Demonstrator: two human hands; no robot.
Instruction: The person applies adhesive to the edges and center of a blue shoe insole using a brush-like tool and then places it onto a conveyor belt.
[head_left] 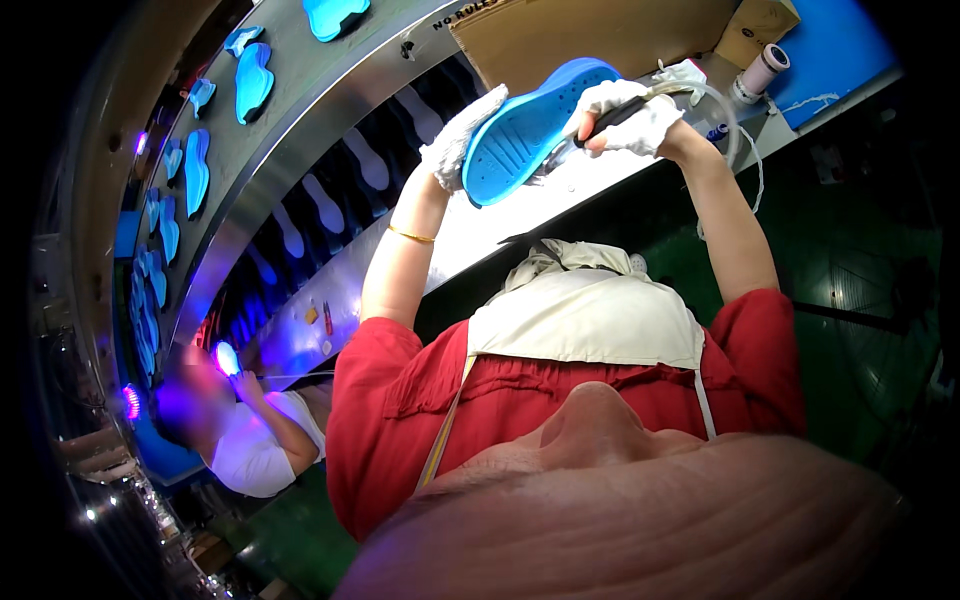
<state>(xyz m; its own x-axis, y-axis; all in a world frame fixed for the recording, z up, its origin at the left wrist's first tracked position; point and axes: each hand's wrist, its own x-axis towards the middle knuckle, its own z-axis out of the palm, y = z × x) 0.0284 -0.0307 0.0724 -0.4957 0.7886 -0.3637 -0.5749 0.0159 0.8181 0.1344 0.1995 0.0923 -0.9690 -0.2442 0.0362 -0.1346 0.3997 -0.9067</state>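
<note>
Head view: left hand grasps blue sole, twelve o'clock; right hand clenches black tool, one o'clock; slip could scratch sole.

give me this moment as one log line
left hand: gloved, holding blue sole by left edge | right hand: gloved, gripping black-handled tool at sole's right side | belt: more blue soles | co-worker: left background

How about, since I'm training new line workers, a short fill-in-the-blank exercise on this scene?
1. The left hand holds an insole coloured ____.
2. The tool handle in the right hand is coloured ____.
3. A gold bangle circles the ____ arm.
4. The co-worker wears a ____ shirt.
Missing words: blue; black; left; white.
</note>
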